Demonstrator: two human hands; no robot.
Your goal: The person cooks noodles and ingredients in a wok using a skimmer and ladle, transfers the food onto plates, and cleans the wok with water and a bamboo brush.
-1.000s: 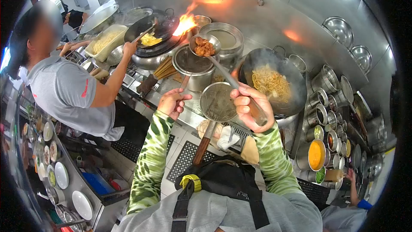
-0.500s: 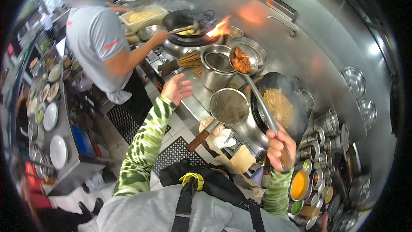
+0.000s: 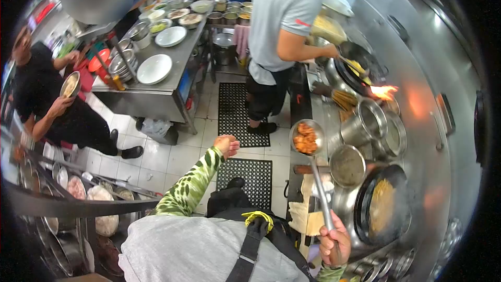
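Note:
In the head view, my right hand (image 3: 335, 240) grips the handle end of a long metal ladle (image 3: 320, 185). Its bowl is full of glossy reddish-brown fried pieces (image 3: 305, 139) and hangs above the stove's front edge. Bare of any object, my left hand (image 3: 227, 146) reaches over the floor with its fingers loosely extended. To the right of the ladle, a black wok (image 3: 360, 210) holds yellowish noodles (image 3: 382, 203) with steam rising. A round strainer (image 3: 348, 166) with a wooden handle lies beyond the wok, near the ladle.
Ahead, a co-worker in a grey shirt (image 3: 279, 8) stirs another wok (image 3: 360, 55), with a flame (image 3: 384, 92) beside it. A steel table (image 3: 195, 34) bears white plates (image 3: 155, 69). At left, another person (image 3: 47, 83) holds a bowl (image 3: 70, 84). Rubber mats (image 3: 245, 172) cover the tiles.
My view has turned left, bringing the plate table and a person with a bowl into sight. The loaded ladle has swung left, from beside the pots to the stove's front edge.

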